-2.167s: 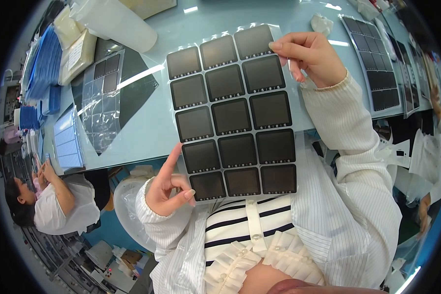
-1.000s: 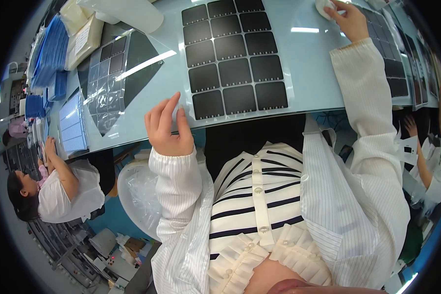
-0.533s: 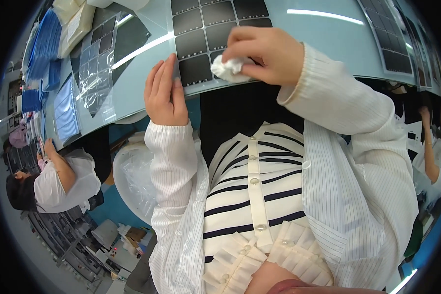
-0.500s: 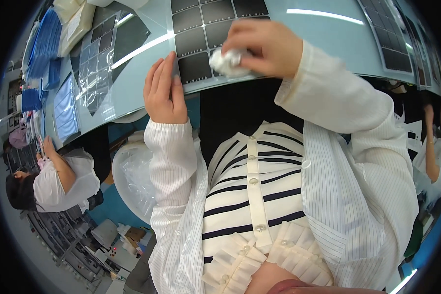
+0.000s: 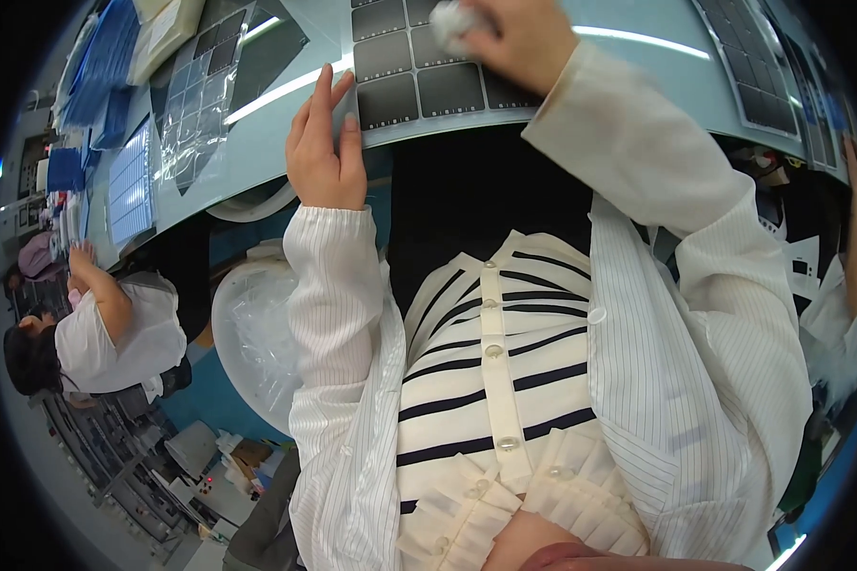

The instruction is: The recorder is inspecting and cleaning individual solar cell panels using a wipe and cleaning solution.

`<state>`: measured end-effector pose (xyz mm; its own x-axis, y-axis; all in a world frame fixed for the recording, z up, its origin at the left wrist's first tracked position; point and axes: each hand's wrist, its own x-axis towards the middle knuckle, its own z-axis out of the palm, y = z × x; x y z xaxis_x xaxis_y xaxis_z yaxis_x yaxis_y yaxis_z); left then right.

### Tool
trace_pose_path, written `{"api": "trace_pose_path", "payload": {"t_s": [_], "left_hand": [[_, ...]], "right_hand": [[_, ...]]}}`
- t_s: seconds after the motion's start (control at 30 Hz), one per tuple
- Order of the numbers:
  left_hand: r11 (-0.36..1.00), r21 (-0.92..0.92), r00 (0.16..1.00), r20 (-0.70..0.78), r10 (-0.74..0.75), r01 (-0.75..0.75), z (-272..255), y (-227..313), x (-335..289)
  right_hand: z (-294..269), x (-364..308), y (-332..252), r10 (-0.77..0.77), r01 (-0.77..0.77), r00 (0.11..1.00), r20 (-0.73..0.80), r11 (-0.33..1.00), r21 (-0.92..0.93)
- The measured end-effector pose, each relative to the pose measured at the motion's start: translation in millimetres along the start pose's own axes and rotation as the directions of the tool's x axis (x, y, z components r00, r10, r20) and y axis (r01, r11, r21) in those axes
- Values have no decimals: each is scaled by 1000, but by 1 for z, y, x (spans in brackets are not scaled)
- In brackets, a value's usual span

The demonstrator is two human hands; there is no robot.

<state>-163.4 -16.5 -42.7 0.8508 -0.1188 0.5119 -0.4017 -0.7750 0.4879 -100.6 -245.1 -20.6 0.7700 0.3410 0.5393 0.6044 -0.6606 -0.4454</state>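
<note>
A sheet of dark rectangular panels with pale borders lies on the glass-topped table at its near edge. My left hand rests at the sheet's left side, its fingers stretched out and holding nothing. Over the upper part of the sheet, my right hand pinches a crumpled white wad of cloth or tissue. The wad is slightly blurred, and it seems to touch the panels. My right hand and the picture's top edge hide part of the sheet.
Clear film with a grid of panels lies left of my left hand, near a striped blue-white sheet and stacked blue sheets. Another dark panel sheet lies right. Below the table stands a white bin. A co-worker sits left.
My right hand has moved the white wad up, away from the sheet's near edge. The left hand has moved slightly upward, staying beside the sheet. The whole view has shifted slightly.
</note>
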Motion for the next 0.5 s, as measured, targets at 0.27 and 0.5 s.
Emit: {"api": "trace_pose_path", "payload": {"t_s": [0.27,0.5], "left_hand": [[1000,8,1000,4,-4,4,0,2,1],[1000,28,1000,-4,2,-1,0,-1,0]], "right_hand": [[-6,7,32,137,-141,989,-50,985,-100],[-39,-12,47,172,-174,959,224,985,-11]]}}
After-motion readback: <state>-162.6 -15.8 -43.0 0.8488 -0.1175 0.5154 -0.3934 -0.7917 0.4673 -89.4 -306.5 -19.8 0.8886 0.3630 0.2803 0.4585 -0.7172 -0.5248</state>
